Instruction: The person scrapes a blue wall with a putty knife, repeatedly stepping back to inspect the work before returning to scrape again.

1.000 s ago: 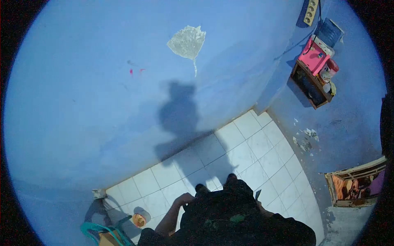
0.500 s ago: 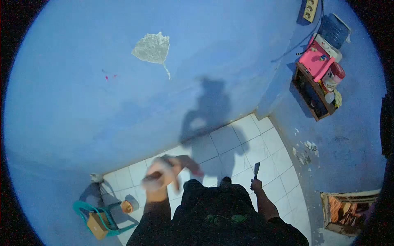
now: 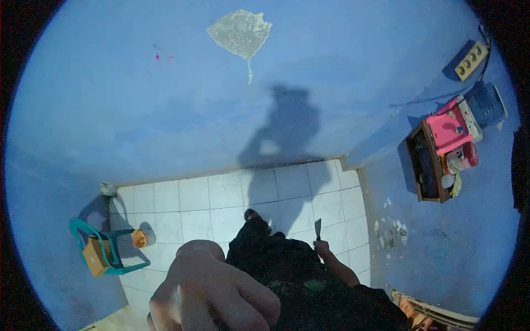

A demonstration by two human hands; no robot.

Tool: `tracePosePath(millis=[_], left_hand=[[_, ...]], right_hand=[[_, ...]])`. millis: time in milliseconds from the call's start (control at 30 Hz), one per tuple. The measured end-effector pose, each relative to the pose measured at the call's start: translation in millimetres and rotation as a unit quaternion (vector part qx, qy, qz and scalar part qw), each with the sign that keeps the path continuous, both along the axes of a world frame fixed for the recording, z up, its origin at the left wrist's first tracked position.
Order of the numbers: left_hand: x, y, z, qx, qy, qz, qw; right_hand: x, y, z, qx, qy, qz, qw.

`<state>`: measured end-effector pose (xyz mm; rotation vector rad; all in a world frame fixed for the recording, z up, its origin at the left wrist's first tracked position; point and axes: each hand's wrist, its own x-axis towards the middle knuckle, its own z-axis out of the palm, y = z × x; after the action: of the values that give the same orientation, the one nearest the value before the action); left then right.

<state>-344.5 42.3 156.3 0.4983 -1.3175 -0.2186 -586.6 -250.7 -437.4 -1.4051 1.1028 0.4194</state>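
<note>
My left hand is raised close to the camera, large in the lower middle, its back in view. Its fingers bend down past the bottom edge, so their tips and anything in them are hidden. Low at my right side, my right hand is closed around the handle of a scraper, its flat dark blade pointing up and away toward the wall. In front stands the blue wall, with a pale leaf-shaped patch of bared surface high up.
At left a teal chair holds a cardboard box, beside an orange-rimmed container. A wooden wall shelf with a pink item and jars is at right, below a power strip. White tiles cover the floor.
My left hand has come up from over the floor to near the camera. The view has turned and shifted, while my right hand keeps the scraper.
</note>
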Motion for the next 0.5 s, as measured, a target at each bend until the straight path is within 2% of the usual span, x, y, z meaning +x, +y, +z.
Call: tracePosePath(millis=[33,67,167,267,333,400,467,500], left_hand=[[8.7,-2.3,-0.1,-0.024,-0.011,-0.020,0.999],[16.6,-1.5,-0.4,-0.046,-0.022,-0.040,0.998],[19.3,11.8,-11.8,-0.049,0.020,-0.023,0.998],[39.4,17.9,-19.7,-0.088,0.008,-0.001,0.996],[51.7,20.4,-23.8,-0.122,-0.014,0.023,0.992],[61.0,21.0,-23.7,-0.140,-0.021,0.038,0.989],[63.8,21.6,-20.6,-0.138,0.046,0.090,0.985],[64.9,23.0,-21.2,-0.136,0.069,0.111,0.982]], right_hand=[[21.8,-3.0,5.4,-0.062,0.000,0.117,0.991],[38.6,-4.5,10.4,0.034,-0.026,-0.041,0.998],[86.8,-12.5,30.5,0.036,-0.088,-0.021,0.995],[117.6,-11.1,44.0,-0.012,-0.070,-0.018,0.997],[128.6,-9.9,47.4,-0.092,-0.042,0.021,0.995],[134.8,-11.6,40.4,-0.100,-0.039,0.037,0.994],[135.4,-16.9,33.4,-0.243,-0.032,0.200,0.949],[138.7,-16.3,36.6,-0.287,-0.008,0.239,0.927]])
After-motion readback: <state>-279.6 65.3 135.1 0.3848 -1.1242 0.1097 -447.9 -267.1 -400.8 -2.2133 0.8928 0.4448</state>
